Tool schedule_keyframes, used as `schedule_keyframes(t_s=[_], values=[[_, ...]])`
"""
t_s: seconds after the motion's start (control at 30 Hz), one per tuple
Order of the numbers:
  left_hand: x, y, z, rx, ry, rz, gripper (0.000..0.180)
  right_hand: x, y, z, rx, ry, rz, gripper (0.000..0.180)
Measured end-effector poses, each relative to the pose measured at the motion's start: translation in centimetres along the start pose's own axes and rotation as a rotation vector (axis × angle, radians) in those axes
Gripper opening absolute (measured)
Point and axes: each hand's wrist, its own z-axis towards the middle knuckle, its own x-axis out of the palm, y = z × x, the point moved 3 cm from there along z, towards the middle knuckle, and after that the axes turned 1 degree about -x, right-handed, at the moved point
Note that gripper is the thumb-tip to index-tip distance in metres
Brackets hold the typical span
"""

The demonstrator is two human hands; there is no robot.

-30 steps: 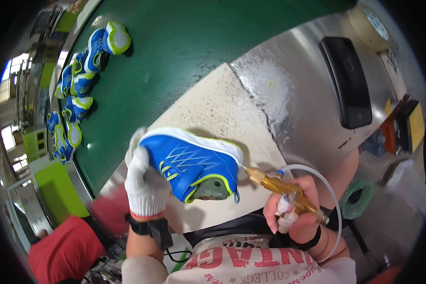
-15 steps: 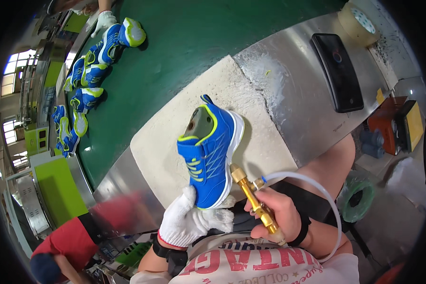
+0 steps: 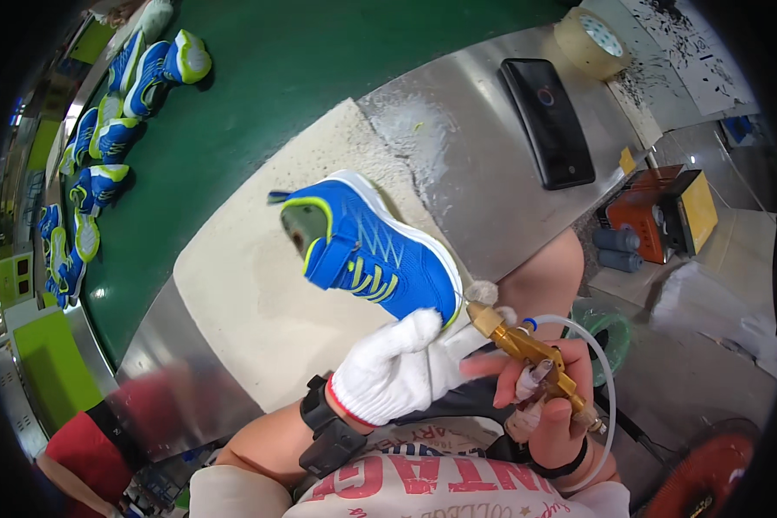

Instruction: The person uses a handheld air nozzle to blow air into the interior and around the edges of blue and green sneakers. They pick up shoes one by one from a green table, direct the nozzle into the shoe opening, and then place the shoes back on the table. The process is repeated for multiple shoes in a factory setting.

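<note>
Just above the left hand (image 3: 397, 367), a blue sports shoe (image 3: 367, 250) with yellow-green trim is held up off the worktop (image 3: 492, 164). That hand wears a white knit glove and is clenched around the toe end, so the heel and the open collar point away from the person. To the right of it, the bare right hand (image 3: 548, 388) grasps a brass air tool (image 3: 527, 350) with a thin white hose (image 3: 600, 371) looping off its rear; the nozzle sits just beside the toe of the shoe, close to the gloved fingers.

By its look the shoe is light, with a soft mesh upper that would give under a squeeze and a stiffer white sole. The sole edge at toe or heel seems the firmer place to grip, and the knit glove should keep it from slipping.

Beyond both hands lies a pale mat (image 3: 259, 285) and a green belt (image 3: 319, 78) carrying more blue shoes (image 3: 104, 138). Farther right of the hands are a dark phone (image 3: 548, 121) and a roll of tape (image 3: 589, 39).
</note>
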Motion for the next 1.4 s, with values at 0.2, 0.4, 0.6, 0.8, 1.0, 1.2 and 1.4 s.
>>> schedule_keyframes(t_s=[0.2,0.4,0.6,0.8,1.0,1.2,1.4], values=[[1.8,-0.8,4.8,0.081,0.089,-0.046,0.034,-0.4,1.1,0.4,-0.060,-0.122,-0.271,0.065],[3.0,-2.5,6.6,0.085,0.035,-0.109,0.052,-1.6,0.1,4.2,-0.414,0.210,-0.891,0.069],[3.2,-5.7,4.4,0.003,-0.118,-0.056,0.036,-1.6,-2.0,5.5,-0.494,0.128,-0.635,0.067],[3.2,-14.9,-2.9,0.280,-0.472,0.381,0.040,-0.8,-1.4,11.0,-0.240,0.053,-0.235,0.065],[5.7,-29.1,8.5,0.470,-0.285,0.748,0.029,-0.2,-2.1,14.8,-0.171,0.041,-0.156,0.062],[9.2,-37.0,15.2,0.218,-0.768,1.770,0.056,-1.3,-2.6,15.2,-0.125,0.008,-0.082,0.058],[11.5,-38.6,2.4,0.995,-0.702,3.290,0.038,-0.4,-1.4,15.6,-0.166,0.010,-0.057,0.058]])
